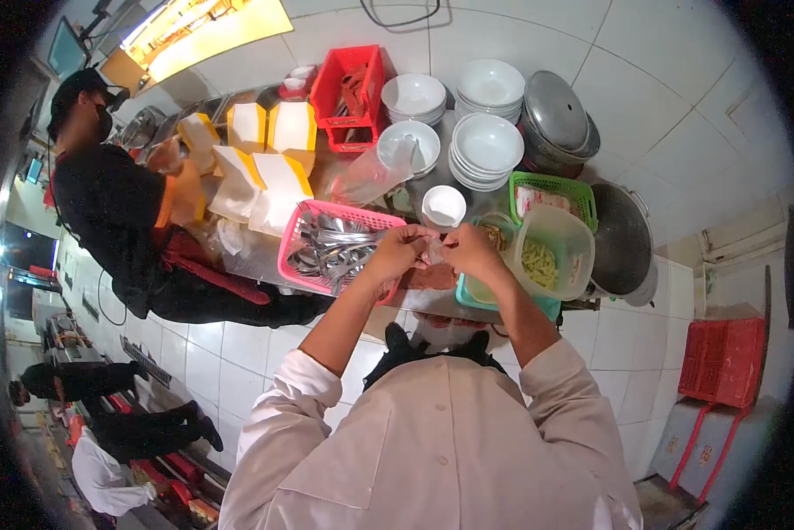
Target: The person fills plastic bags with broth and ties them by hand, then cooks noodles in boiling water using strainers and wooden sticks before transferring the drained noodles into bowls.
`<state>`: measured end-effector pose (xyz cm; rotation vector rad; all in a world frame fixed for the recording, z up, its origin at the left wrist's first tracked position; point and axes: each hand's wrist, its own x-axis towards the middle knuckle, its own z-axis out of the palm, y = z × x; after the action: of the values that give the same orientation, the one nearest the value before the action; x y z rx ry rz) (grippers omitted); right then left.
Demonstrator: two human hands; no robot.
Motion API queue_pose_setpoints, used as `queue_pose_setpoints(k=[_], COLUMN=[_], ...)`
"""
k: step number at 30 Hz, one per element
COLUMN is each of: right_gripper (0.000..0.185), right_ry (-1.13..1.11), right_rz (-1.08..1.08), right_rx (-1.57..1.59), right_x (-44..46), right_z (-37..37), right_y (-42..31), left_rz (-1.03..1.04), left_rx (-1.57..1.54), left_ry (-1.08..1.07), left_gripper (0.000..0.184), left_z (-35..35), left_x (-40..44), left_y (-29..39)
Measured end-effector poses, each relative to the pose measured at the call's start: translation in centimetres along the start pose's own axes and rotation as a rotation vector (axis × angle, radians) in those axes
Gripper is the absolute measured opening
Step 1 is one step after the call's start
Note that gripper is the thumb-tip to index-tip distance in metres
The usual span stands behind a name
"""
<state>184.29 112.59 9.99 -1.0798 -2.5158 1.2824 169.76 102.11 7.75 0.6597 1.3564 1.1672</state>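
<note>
Close together over the near edge of the counter, my left hand (402, 251) and my right hand (471, 251) pinch a small clear plastic bag (433, 253) between them. What the bag contains is too small to make out. Below it lies a flat reddish-brown piece (429, 277). Beside my left hand is a pink basket (288, 251) heaped with metal spoons and forks (328, 249). A small white cup (444, 206) stands just beyond my fingers. Next to my right hand, a translucent tub (574, 251) holds cut green vegetables (539, 264).
White bowls (489, 144) are stacked at the back, near a red crate (347, 87). Lidded pots (557, 115) and a large open pot (622, 238) stand right. Yellow-edged boxes (280, 190) lie open left, beside a co-worker (114, 190). A green basket (553, 187) sits behind the tub.
</note>
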Motion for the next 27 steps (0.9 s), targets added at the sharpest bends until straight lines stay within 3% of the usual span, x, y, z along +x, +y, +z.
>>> queue_pose_setpoints(k=[2, 8, 12, 17, 22, 24, 27], right_gripper=[0.014, 0.015, 0.013, 0.012, 0.011, 0.014, 0.016], right_ry=[-0.045, 0.038, 0.135, 0.15, 0.205, 0.389, 0.387], right_rz=[0.1, -0.025, 0.067, 0.067, 0.135, 0.066, -0.048], right_rx=[0.039, 0.223, 0.222, -0.034, 0.105, 0.238, 0.236], right_x=[0.9, 4.5, 6.6, 8.9, 8.4, 7.7, 8.1], right_z=[-0.6, -4.8, -7.3, -5.7, -3.7, -2.7, -0.9], right_y=[-0.2, -1.8, -1.8, 0.9, 2.3, 2.0, 3.3], left_rz=[0.025, 0.181, 0.163, 0.169, 0.127, 0.11, 0.086], left_rx=[-0.004, 0.009, 0.045, 0.061, -0.003, -0.037, -0.099], left_ry=[0.039, 0.055, 0.095, 0.108, 0.096, 0.083, 0.063], left_gripper=[0.02, 0.018, 0.015, 0.013, 0.011, 0.011, 0.011], left_z=[-0.5, -0.9, 0.1, -0.1, 0.3, 0.2, -0.3], left_x=[0.3, 1.6, 3.4, 7.8, 8.4, 8.6, 9.0], left_y=[0.2, 5.3, 7.9, 3.9, 2.9, 2.7, 2.2])
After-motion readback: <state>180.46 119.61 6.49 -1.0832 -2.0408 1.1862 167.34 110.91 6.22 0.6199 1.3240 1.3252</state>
